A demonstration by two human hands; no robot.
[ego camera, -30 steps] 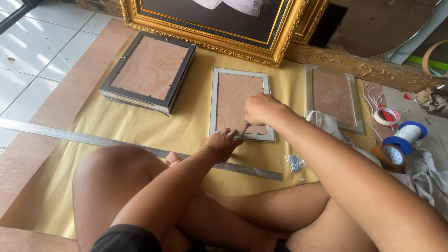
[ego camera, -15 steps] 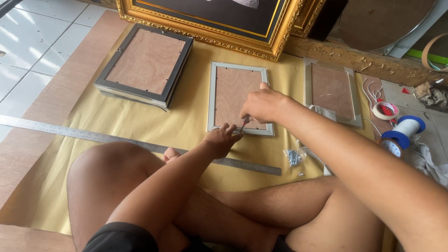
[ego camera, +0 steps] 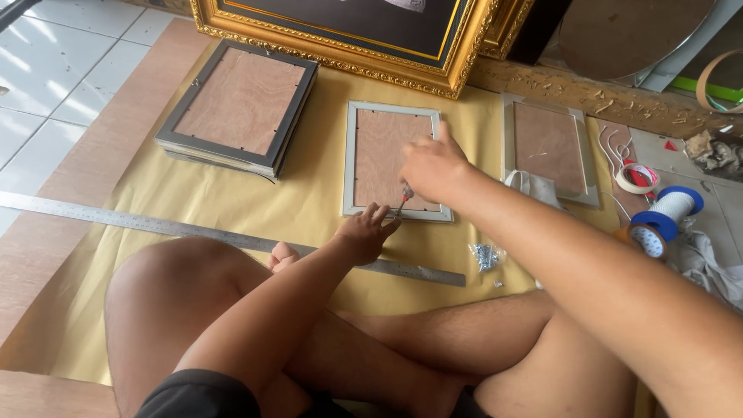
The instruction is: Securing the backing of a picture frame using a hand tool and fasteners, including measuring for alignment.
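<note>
Right hand (ego camera: 433, 166) grips screwdriver (ego camera: 403, 198) over silver frame (ego camera: 392, 161); left hand (ego camera: 368, 230) at its edge.

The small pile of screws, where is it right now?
In the head view, the screws lie on the yellow paper just right of the steel ruler's end, below the right hand.

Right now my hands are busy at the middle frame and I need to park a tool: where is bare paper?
Bare yellow paper lies between the dark frame stack and the steel ruler, and between that stack and the silver frame. It is crowded on the right: screws, tape rolls and the right-hand frame.
</note>
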